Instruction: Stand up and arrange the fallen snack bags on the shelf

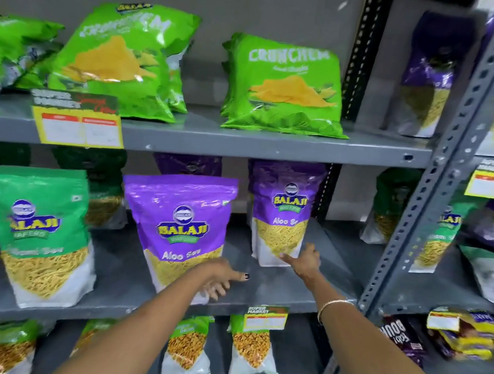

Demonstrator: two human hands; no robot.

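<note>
On the grey middle shelf [121, 269] a purple Aloo Sev bag [178, 226] stands upright at the front. My left hand [221, 280] rests against its lower right corner with fingers spread. Further back and to the right stands a second purple Aloo Sev bag [284, 211]. My right hand [305, 261] touches its bottom right edge, fingers apart, not closed around it. A green sev bag [37, 233] stands upright at the left. More bags stand behind in shadow.
The upper shelf [242, 142] carries green Crunchem bags [285, 86], leaning but upright, and a yellow price tag [77, 123]. A slotted grey post [428, 196] separates the neighbouring rack at right, which holds more bags. Small snack bags [248, 350] stand on the lower shelf.
</note>
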